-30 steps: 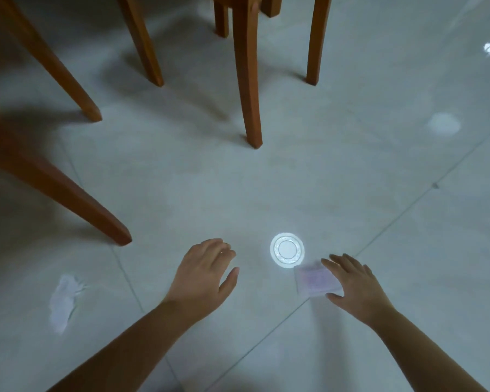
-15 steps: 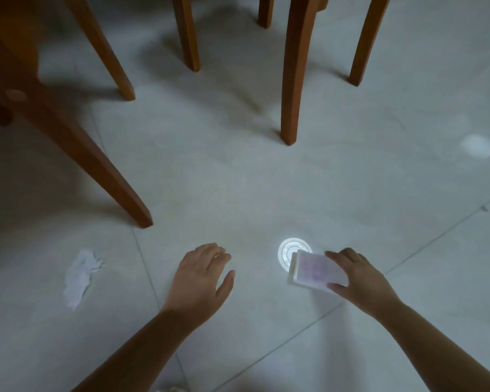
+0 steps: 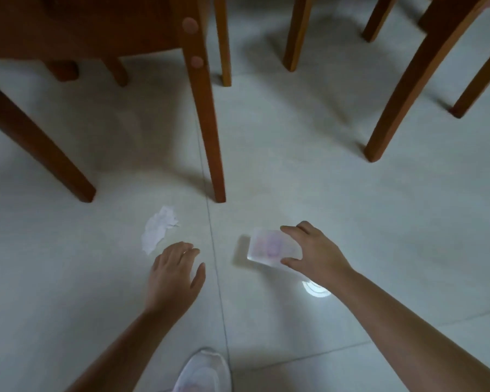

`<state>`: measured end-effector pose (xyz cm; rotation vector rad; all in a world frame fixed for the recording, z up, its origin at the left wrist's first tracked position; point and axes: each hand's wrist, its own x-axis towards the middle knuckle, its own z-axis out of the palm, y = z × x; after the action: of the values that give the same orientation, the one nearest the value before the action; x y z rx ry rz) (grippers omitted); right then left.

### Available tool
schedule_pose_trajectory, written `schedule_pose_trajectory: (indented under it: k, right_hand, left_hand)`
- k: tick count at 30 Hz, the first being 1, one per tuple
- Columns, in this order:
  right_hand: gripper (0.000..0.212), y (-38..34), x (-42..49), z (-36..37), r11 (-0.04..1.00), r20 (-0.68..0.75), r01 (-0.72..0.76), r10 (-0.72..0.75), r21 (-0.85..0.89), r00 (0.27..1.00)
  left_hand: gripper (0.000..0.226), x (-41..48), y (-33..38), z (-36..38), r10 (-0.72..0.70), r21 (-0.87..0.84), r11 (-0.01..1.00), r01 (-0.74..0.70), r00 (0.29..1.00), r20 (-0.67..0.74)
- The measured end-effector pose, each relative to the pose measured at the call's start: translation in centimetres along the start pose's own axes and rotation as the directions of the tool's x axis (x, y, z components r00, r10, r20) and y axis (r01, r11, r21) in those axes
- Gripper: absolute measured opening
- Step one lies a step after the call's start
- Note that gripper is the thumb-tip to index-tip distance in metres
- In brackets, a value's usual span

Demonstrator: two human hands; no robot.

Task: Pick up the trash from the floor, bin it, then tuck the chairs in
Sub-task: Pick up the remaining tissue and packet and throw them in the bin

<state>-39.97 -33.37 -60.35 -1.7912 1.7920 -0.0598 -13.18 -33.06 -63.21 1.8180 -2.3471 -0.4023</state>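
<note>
My right hand (image 3: 316, 251) holds a small white packet with pink print (image 3: 270, 247) between fingers and thumb, lifted just above the pale tiled floor. A crumpled white tissue (image 3: 159, 229) lies on the floor to the left, just beyond the fingertips of my left hand (image 3: 176, 274). That hand is spread with relaxed fingers, holds nothing and hovers over the tiles. A wooden chair (image 3: 201, 89) stands over the area, its nearest leg reaching the floor right behind the tissue.
More wooden legs stand around: a slanted one at left (image 3: 40, 148), a second chair's at right (image 3: 408, 89), thinner ones at the back (image 3: 297, 32). A round lamp reflection (image 3: 316, 291) shines under my right wrist. My white shoe (image 3: 204, 372) is at the bottom edge.
My right hand took hold of the packet and lifted it off the floor. The view swung left, bringing the tissue toward the centre, and my left hand now reaches close to it.
</note>
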Motion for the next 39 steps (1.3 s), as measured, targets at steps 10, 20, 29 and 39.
schedule_pose_trajectory:
  k: [10,20,29,39]
  right_hand:
    - [0.061,-7.1,3.8,1.3,0.989,0.038,0.118,-0.115,-0.084,0.993]
    - [0.061,-8.9,6.0,1.6,0.994,0.044,0.072,-0.068,-0.079,0.997]
    - [0.060,-8.6,6.4,2.3,0.999,0.058,0.013,-0.011,-0.032,0.998]
    - [0.060,-7.7,5.0,3.1,1.000,0.125,-0.004,0.002,0.017,0.992]
  left_hand:
    - [0.049,-0.5,-7.0,0.6,-0.212,0.030,0.977,0.212,0.977,-0.020]
    - [0.053,4.6,-10.3,3.4,-0.275,0.038,0.961,0.275,0.961,0.020]
    - [0.048,4.2,-11.5,5.7,-0.339,-0.010,0.941,0.339,0.940,0.022]
    - [0.033,0.0,-9.2,7.4,-0.257,-0.162,0.956,0.243,0.964,-0.072]
